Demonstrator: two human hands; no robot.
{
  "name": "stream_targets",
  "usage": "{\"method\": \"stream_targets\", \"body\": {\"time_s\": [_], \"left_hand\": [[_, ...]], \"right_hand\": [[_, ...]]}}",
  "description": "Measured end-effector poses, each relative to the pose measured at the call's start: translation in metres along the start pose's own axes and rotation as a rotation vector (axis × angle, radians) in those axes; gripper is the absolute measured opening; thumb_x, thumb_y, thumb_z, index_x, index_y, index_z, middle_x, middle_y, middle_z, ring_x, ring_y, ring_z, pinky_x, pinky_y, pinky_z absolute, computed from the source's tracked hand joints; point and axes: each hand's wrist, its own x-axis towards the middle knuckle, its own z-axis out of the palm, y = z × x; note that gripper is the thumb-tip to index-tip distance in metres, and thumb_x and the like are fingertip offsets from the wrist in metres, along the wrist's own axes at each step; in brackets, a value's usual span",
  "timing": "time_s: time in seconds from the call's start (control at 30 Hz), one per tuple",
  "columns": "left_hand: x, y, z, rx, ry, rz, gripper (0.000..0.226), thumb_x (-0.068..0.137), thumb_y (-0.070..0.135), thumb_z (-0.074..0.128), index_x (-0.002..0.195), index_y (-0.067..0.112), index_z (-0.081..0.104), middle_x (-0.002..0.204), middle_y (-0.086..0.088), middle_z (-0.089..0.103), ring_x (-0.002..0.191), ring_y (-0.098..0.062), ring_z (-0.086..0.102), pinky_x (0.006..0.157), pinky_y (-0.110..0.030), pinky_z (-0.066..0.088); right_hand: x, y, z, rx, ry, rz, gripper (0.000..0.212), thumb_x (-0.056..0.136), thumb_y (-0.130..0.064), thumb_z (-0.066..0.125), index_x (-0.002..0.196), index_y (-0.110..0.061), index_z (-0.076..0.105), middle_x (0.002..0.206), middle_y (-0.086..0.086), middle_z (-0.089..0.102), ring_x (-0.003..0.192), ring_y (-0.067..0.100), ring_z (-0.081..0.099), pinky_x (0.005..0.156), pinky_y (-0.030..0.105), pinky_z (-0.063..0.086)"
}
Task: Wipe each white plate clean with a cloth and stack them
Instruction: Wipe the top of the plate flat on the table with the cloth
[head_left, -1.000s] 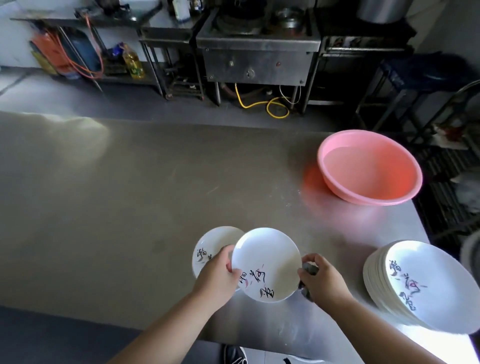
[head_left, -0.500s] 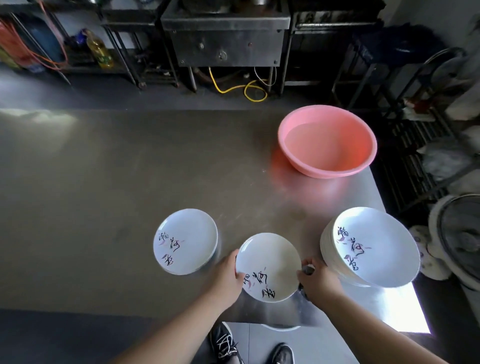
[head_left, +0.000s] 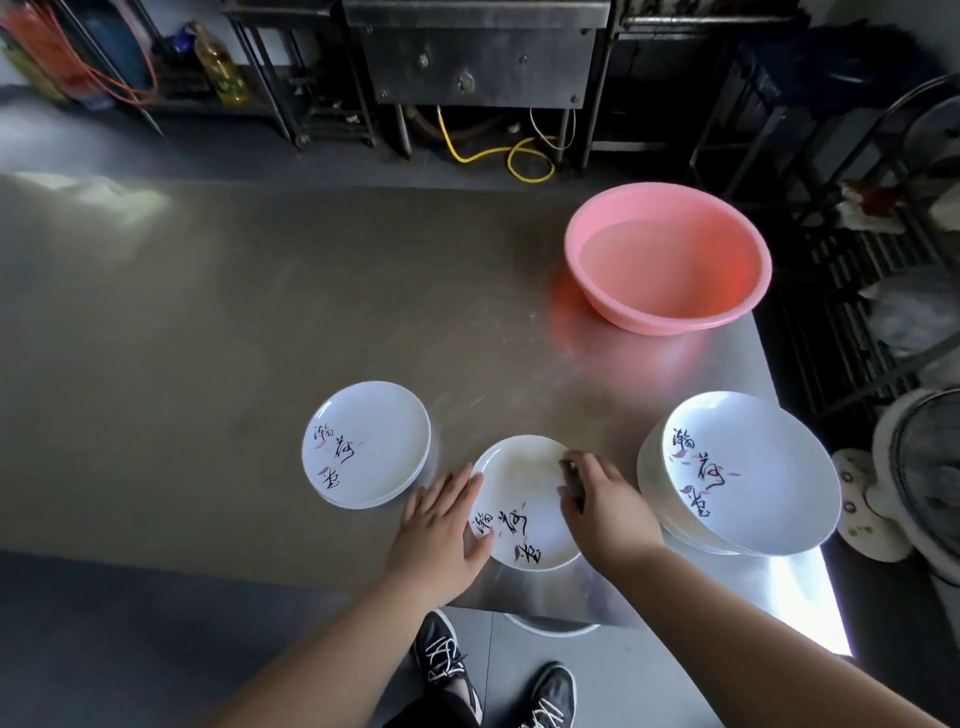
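Your right hand (head_left: 605, 512) is curling its fingers (head_left: 582, 465) round a dark cloth (head_left: 574, 480) and pressing it onto the plate (head_left: 524, 501), which is lying on the tabletop (head_left: 208, 322) close to its near edge. Your left hand (head_left: 441, 530) is resting flat, fingers straight, against the plate's left rim, steadying it without gripping.

That is the weak point: you are only bracing the plate, so a hard stroke toward you could be sliding it off the near edge, and your shoes (head_left: 447, 657) are standing right below. The steel looks slick, which would be helping it skate.

Your right forearm is passing just beside the tall stack (head_left: 748, 473) on the right, which is sitting near the tabletop's corner and looks to be leaning slightly; a wide elbow swing could be nudging it over.

The small stack (head_left: 366, 444) on the left is waiting near your left hand, apart from the plate. Setting the plate down off-centre there could be starting a lean.

The pink basin (head_left: 667, 257) is standing well apart, further back, and appears to be holding water; a reach to rinse could be dripping onto the steel and making it slicker.
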Motion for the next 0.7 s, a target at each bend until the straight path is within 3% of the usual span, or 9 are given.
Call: {"method": "stream_targets", "body": {"time_s": [0.1, 0.17, 0.23, 0.37, 0.5, 0.6, 0.67, 0.7], "left_hand": [[0.002, -0.005, 0.003, 0.034, 0.015, 0.035, 0.078, 0.102, 0.066, 0.028, 0.169, 0.031, 0.008, 0.174, 0.018, -0.004, 0.162, -0.013, 0.000, 0.129, -0.043, 0.003], [0.002, -0.008, 0.005, 0.067, 0.018, 0.043, 0.081, 0.102, 0.068, 0.026, 0.169, 0.029, 0.003, 0.175, 0.015, -0.001, 0.162, -0.013, 0.001, 0.129, -0.045, 0.005], [0.001, -0.012, 0.009, 0.105, 0.023, 0.050, 0.085, 0.102, 0.071, 0.021, 0.169, 0.024, -0.002, 0.176, 0.010, 0.006, 0.162, -0.013, 0.002, 0.130, -0.046, 0.008], [0.001, -0.015, 0.015, 0.134, 0.026, 0.086, 0.091, 0.100, 0.074, 0.019, 0.168, 0.019, -0.005, 0.176, 0.005, 0.004, 0.163, -0.016, 0.000, 0.130, -0.051, 0.013], [0.002, -0.014, 0.014, 0.131, 0.034, 0.113, 0.092, 0.100, 0.075, 0.030, 0.169, 0.020, 0.007, 0.176, 0.005, 0.005, 0.163, -0.020, 0.004, 0.130, -0.054, 0.015], [0.002, -0.013, 0.011, 0.147, 0.013, 0.104, 0.093, 0.099, 0.078, 0.028, 0.169, 0.021, 0.007, 0.176, 0.006, 0.002, 0.163, -0.020, 0.001, 0.130, -0.053, 0.012], [0.001, -0.013, 0.012, 0.156, 0.005, 0.099, 0.093, 0.098, 0.078, 0.025, 0.168, 0.020, 0.004, 0.176, 0.006, 0.001, 0.163, -0.020, 0.000, 0.130, -0.053, 0.012], [0.001, -0.013, 0.012, 0.156, 0.011, 0.098, 0.092, 0.099, 0.077, 0.026, 0.168, 0.020, 0.005, 0.176, 0.006, 0.001, 0.163, -0.020, 0.000, 0.130, -0.053, 0.013]], "right_hand": [[0.012, -0.007, 0.014, -0.147, -0.076, -0.198, 0.053, 0.102, -0.040, 0.058, 0.152, -0.026, 0.048, 0.155, -0.003, 0.048, 0.141, 0.027, 0.046, 0.110, 0.039, 0.044], [0.013, -0.006, 0.028, -0.258, -0.168, -0.311, 0.065, 0.104, -0.047, 0.050, 0.163, -0.025, 0.034, 0.172, -0.002, 0.025, 0.159, 0.026, 0.018, 0.130, 0.040, 0.016], [0.008, -0.002, 0.042, -0.350, -0.263, -0.388, 0.074, 0.105, -0.054, 0.041, 0.168, -0.026, 0.014, 0.176, -0.004, 0.001, 0.162, 0.022, -0.012, 0.129, 0.038, -0.011], [0.006, 0.003, 0.053, -0.468, -0.362, -0.403, 0.087, 0.102, -0.067, 0.030, 0.166, -0.029, -0.015, 0.172, -0.005, -0.026, 0.153, 0.019, -0.037, 0.129, 0.041, -0.013], [0.020, -0.013, 0.047, -0.530, -0.342, -0.393, 0.087, 0.103, -0.071, 0.023, 0.166, -0.026, -0.017, 0.170, -0.003, -0.031, 0.152, 0.020, -0.039, 0.127, 0.040, -0.018], [0.010, -0.023, 0.041, -0.512, -0.421, -0.428, 0.088, 0.101, -0.075, 0.022, 0.168, -0.025, -0.009, 0.172, 0.000, -0.024, 0.157, 0.022, -0.030, 0.127, 0.038, -0.016], [-0.013, -0.017, 0.035, -0.527, -0.476, -0.539, 0.091, 0.098, -0.076, 0.023, 0.169, -0.022, 0.007, 0.176, 0.005, -0.005, 0.161, 0.028, -0.012, 0.131, 0.044, -0.003], [-0.026, -0.012, 0.032, -0.544, -0.477, -0.593, 0.091, 0.097, -0.077, 0.027, 0.167, -0.020, 0.021, 0.175, 0.009, 0.011, 0.162, 0.031, 0.003, 0.131, 0.048, 0.012]]}}
